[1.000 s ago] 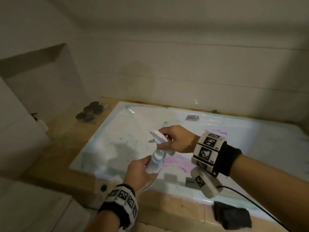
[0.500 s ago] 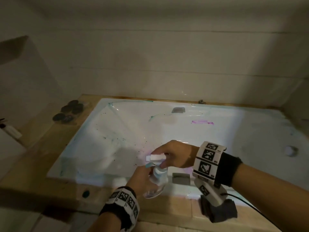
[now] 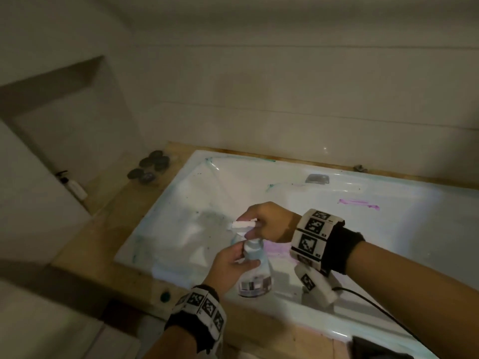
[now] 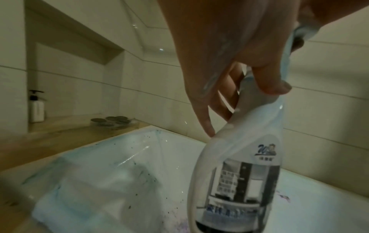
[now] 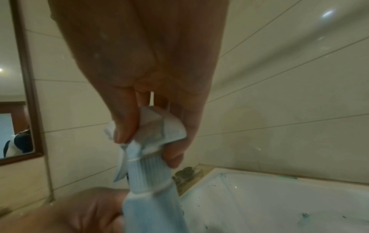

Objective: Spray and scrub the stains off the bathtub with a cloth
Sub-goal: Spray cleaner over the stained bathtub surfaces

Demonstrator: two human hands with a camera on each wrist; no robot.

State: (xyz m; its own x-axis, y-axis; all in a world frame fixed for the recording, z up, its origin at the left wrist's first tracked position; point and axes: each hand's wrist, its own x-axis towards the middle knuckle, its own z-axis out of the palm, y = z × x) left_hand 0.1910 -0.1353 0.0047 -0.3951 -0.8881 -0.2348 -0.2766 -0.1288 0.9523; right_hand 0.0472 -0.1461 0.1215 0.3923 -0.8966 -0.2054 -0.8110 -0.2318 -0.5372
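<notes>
Far to the left of the grip, a pump bottle (image 4: 37, 108) stands in a wall niche, half cut by the niche edge in the head view. Nearer, a cluster of dark round objects (image 3: 151, 167) lies on the wooden ledge (image 3: 85, 242); what they are cannot be made out. A small dark green round spot (image 3: 165, 296) sits on the ledge just left of the left wrist, too blurred to identify.

The left hand (image 3: 228, 266) holds the spray bottle (image 3: 255, 270) upright over the near part of the bathtub (image 3: 337, 218). Its thumb and forefinger curl around the narrow neck, while the lower fingers (image 4: 207, 126) reach down and touch the shoulder of the bottle. The bottle's base is cut off at the bottom of the left wrist view, and its label text is too small to read.

Directly above that grip, the right hand (image 3: 269, 221) pinches the white trigger head (image 5: 159, 130) between thumb and fingers, the fingers folded around its back. The nozzle tip is partly hidden behind the thumb.

Below and behind the bottle, a pale purple smear (image 3: 278, 248) shows on the tub floor, mostly covered by the hands. Right of the grip, a clearer purple streak (image 3: 359, 203) marks the far wall of the tub. A dark object (image 3: 375, 349) is cut off at the lower right edge; whether it is the cloth cannot be told.
</notes>
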